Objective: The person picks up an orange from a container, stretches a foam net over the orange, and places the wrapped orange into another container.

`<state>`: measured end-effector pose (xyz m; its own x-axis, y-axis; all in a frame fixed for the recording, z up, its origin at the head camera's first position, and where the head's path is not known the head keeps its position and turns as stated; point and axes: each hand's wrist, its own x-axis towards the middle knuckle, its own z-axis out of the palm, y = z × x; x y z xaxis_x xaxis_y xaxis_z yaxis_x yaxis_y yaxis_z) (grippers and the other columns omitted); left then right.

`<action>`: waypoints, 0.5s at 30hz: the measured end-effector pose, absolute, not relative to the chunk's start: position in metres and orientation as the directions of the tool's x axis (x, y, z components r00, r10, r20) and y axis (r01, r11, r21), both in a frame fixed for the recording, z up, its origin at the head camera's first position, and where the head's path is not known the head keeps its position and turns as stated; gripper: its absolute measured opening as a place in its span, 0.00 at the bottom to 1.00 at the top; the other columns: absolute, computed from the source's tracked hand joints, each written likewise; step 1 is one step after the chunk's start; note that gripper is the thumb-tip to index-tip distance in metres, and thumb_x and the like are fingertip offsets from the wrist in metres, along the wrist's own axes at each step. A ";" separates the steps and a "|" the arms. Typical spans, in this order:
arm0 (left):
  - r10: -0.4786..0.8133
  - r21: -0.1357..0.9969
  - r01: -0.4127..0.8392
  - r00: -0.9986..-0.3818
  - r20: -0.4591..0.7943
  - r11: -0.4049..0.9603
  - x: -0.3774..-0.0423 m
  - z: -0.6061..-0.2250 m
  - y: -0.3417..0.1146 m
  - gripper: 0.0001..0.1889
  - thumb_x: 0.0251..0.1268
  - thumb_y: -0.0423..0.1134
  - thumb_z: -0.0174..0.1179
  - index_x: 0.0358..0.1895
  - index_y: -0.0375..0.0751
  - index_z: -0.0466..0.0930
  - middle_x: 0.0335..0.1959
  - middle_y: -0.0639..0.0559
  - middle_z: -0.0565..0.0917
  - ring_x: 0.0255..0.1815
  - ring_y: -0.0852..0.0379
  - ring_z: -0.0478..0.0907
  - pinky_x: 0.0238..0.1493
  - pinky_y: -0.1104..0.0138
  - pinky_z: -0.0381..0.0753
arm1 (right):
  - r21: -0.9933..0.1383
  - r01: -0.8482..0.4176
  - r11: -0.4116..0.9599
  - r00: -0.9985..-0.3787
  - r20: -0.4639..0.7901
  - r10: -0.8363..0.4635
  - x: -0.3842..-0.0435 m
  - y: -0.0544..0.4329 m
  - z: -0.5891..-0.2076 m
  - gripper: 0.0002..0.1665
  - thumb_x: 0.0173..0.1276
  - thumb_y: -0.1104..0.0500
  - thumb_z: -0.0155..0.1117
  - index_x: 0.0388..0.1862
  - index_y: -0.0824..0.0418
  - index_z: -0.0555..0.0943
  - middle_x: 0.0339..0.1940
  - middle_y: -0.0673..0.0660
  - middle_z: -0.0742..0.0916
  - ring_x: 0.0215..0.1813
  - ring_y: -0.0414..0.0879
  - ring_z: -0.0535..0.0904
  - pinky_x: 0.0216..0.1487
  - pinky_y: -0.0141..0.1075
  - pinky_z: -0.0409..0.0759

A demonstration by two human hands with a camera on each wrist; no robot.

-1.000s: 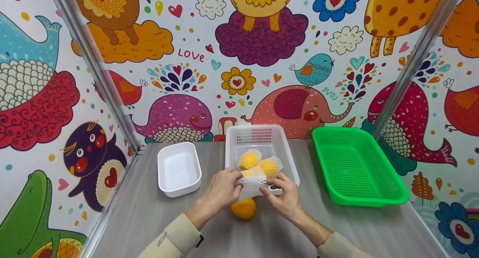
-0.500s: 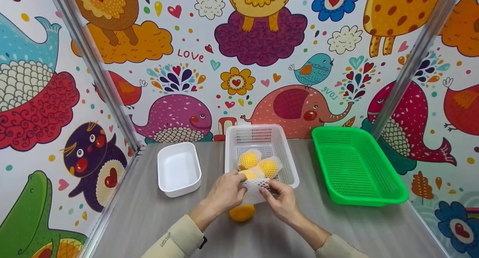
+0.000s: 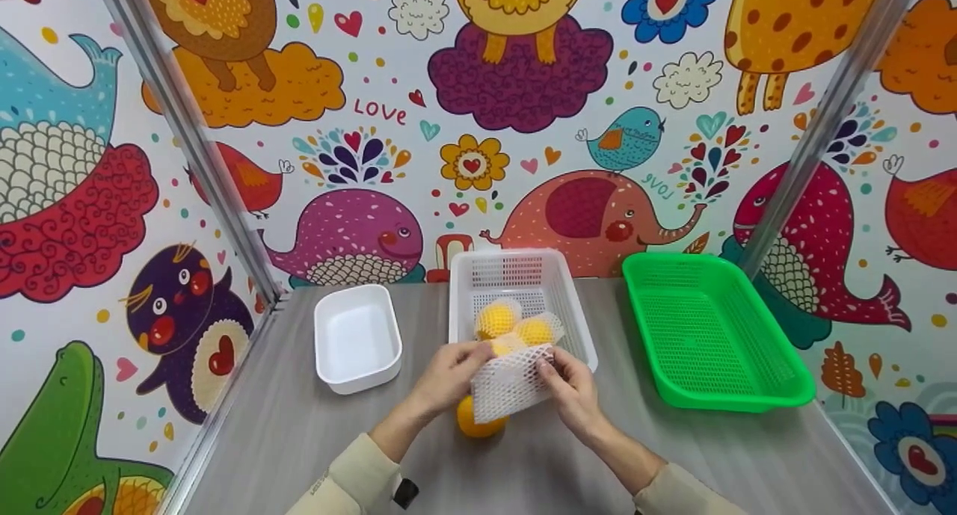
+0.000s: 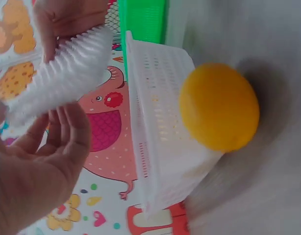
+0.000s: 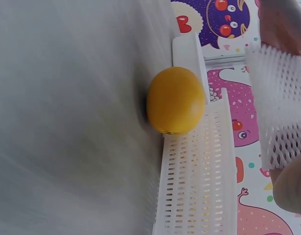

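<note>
Between both hands is a white foam net sleeve (image 3: 512,386), held flattened above the table in front of the white basket. My left hand (image 3: 445,380) pinches its upper left edge; my right hand (image 3: 573,389) pinches its right end between thumb and fingers. Below the sleeve, a bare orange (image 3: 478,424) sits on the table, partly covered by it in the head view. Both wrist views show this orange (image 4: 220,106) whole, outside the basket's near wall. Inside the white basket (image 3: 588,339) lie netted yellow-orange fruits (image 3: 499,319), the nearest partly hidden by the sleeve.
A small white tray (image 3: 359,335) stands left of the basket. To the right is a larger green basket (image 3: 710,328). Behind the grey table (image 3: 299,440) rise printed walls, with metal posts (image 3: 202,149) at the corners.
The foam sleeve has been turned and spread, and now hangs lower and tilted, covering more of the bare orange. Both hands have shifted only slightly. The baskets and tray stay put.
</note>
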<state>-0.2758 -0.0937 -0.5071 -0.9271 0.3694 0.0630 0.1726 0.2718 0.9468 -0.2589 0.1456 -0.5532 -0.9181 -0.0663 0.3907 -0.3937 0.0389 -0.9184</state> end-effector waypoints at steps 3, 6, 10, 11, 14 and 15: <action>0.362 0.994 -0.004 -0.931 -0.044 0.109 -0.278 -0.510 -0.096 0.29 0.94 0.56 0.45 0.56 0.36 0.89 0.47 0.49 0.91 0.46 0.56 0.85 0.52 0.65 0.90 | -0.930 -0.365 -0.047 -0.926 0.368 -0.090 -0.260 0.147 -0.549 0.13 0.86 0.69 0.56 0.54 0.81 0.82 0.41 0.47 0.88 0.43 0.36 0.82 0.47 0.29 0.81; 0.366 0.996 -0.086 -0.926 -0.093 0.036 -0.278 -0.516 -0.094 0.29 0.95 0.55 0.43 0.59 0.35 0.88 0.47 0.52 0.90 0.46 0.57 0.86 0.53 0.66 0.91 | -0.950 -0.283 -0.131 -0.942 0.301 -0.147 -0.261 0.148 -0.545 0.17 0.87 0.67 0.54 0.57 0.84 0.79 0.43 0.45 0.88 0.46 0.38 0.84 0.50 0.30 0.83; 0.378 0.997 -0.078 -0.923 -0.077 0.013 -0.276 -0.526 -0.084 0.24 0.93 0.48 0.46 0.60 0.33 0.88 0.45 0.55 0.91 0.44 0.60 0.87 0.50 0.69 0.89 | -0.971 -0.074 -0.226 -0.962 0.129 -0.239 -0.260 0.149 -0.539 0.17 0.89 0.62 0.51 0.59 0.73 0.82 0.46 0.46 0.89 0.50 0.40 0.86 0.53 0.33 0.86; 0.386 0.997 -0.072 -0.920 -0.071 0.012 -0.276 -0.529 -0.080 0.24 0.93 0.47 0.46 0.60 0.33 0.88 0.44 0.56 0.91 0.43 0.61 0.87 0.50 0.69 0.88 | -0.970 -0.020 -0.242 -0.962 0.084 -0.258 -0.259 0.149 -0.538 0.17 0.89 0.61 0.51 0.60 0.68 0.84 0.47 0.46 0.90 0.50 0.40 0.87 0.54 0.34 0.87; 0.417 0.996 -0.087 -0.906 -0.071 -0.021 -0.273 -0.536 -0.069 0.26 0.93 0.49 0.45 0.63 0.32 0.87 0.44 0.58 0.92 0.43 0.64 0.89 0.50 0.71 0.87 | -0.950 0.114 -0.290 -0.953 -0.021 -0.304 -0.259 0.149 -0.536 0.19 0.91 0.59 0.47 0.59 0.55 0.87 0.49 0.45 0.91 0.52 0.40 0.88 0.56 0.36 0.87; 0.426 0.993 -0.108 -0.901 -0.081 -0.039 -0.272 -0.538 -0.066 0.27 0.94 0.50 0.43 0.64 0.33 0.86 0.45 0.59 0.93 0.43 0.65 0.90 0.50 0.72 0.88 | -0.940 0.144 -0.308 -0.948 -0.041 -0.317 -0.259 0.148 -0.536 0.21 0.91 0.59 0.46 0.59 0.53 0.88 0.50 0.45 0.92 0.52 0.40 0.88 0.57 0.37 0.87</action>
<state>-0.2719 -0.0661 -0.5381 -0.9010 0.4261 -0.0813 -0.1080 -0.0388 0.9934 -0.2590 0.1481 -0.5364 -0.9476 -0.3169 -0.0409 0.1437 -0.3085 -0.9403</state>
